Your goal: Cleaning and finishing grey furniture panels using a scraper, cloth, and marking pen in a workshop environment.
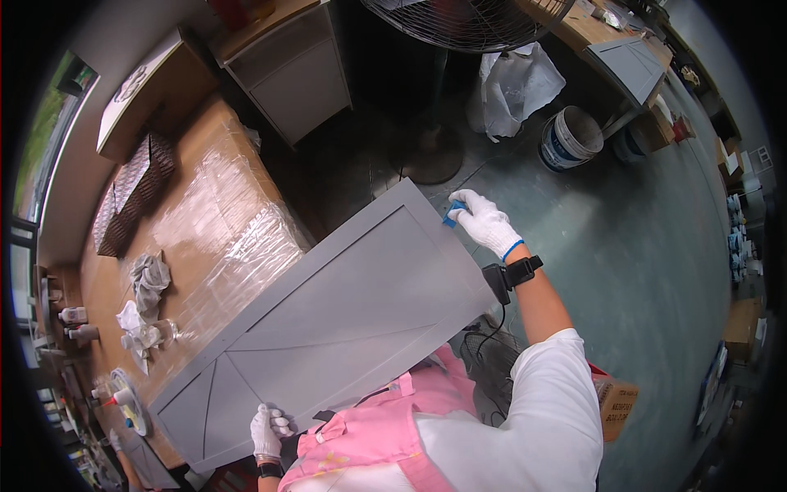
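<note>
A long grey panel (328, 312) with a raised frame and slanting grooves, like a cabinet door, lies across my front, tilted up to the right. Its far side is against the film-covered workbench. My left hand (270, 428), in a white knit glove, has its fingers curled at the panel's near edge. At the panel's right end, my right hand (484, 221), gloved too, pinches a small blue pad (452, 214) by the end edge. The pad's exact kind is hard to make out.
The bench (201, 189) carries clear film, a crumpled grey rag (150, 283) and a dark patterned box (135, 197). Beyond stand a large fan (459, 25), a white bag (520, 86) and a bucket (571, 139). A carton (616, 407) sits to my right; another person's arm shows lower left.
</note>
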{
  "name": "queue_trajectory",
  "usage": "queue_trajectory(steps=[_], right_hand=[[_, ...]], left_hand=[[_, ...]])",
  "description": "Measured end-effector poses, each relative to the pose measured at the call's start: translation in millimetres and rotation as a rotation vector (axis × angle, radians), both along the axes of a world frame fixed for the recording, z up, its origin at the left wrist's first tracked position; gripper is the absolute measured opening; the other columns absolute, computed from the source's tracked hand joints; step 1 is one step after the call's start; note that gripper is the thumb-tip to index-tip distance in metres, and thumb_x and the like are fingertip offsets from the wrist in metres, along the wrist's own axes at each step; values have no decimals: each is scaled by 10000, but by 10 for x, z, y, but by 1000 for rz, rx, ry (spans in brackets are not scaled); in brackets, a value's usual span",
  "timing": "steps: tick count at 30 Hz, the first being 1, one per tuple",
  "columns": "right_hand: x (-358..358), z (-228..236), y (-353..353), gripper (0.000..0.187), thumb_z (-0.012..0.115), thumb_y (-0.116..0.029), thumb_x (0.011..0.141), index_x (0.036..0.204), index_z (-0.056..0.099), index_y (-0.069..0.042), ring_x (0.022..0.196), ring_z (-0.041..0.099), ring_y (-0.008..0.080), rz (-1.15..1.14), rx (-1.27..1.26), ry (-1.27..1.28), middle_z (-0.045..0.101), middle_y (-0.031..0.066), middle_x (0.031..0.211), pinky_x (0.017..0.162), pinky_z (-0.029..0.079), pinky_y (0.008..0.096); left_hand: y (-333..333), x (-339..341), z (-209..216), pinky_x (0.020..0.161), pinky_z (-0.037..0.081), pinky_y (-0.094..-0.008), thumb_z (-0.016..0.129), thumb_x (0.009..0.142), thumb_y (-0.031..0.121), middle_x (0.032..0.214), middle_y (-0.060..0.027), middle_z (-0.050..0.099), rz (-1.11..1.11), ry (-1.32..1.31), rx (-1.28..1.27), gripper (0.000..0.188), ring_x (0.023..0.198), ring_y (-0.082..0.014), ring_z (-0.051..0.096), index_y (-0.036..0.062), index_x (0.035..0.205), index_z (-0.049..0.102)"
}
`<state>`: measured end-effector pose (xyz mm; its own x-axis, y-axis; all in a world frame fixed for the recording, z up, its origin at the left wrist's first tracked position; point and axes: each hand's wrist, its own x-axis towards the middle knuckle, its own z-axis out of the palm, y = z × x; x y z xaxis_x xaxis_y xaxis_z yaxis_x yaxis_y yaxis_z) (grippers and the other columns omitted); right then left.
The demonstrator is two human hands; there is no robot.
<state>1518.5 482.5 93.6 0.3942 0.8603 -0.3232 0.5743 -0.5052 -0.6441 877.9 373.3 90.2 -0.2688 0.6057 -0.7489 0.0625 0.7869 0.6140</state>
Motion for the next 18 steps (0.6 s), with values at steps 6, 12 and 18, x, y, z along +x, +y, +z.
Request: queue_trajectory(steps=[6,12,18], right_hand=[[-109,-111,-169,388,593,-273,934,1282,555,-107,1143,609,356,-141,147,70,638,187,1235,969,484,431],[-8,-151,-860,390,594,-267,934,1283,559,-98,1161,603,335,-81,-2,44,637,159,1244,991,478,422],[-122,-279,-843,405,639,-205,915,1273,549,-39,1111,634,323,-214,217,68,649,192,1196,961,494,402]], left_hand=[[88,11,81,427,502,-328,482,1018,468,592,-54,553,-24,-127,-34,474,450,-170,520,36,840,565],[91,6,109,427,457,-313,461,1027,470,596,-26,515,1,-203,-78,464,462,-151,470,60,828,545],[162,96,153,430,431,-309,462,1016,505,589,-3,490,-2,-243,-74,466,459,-137,433,91,816,536]])
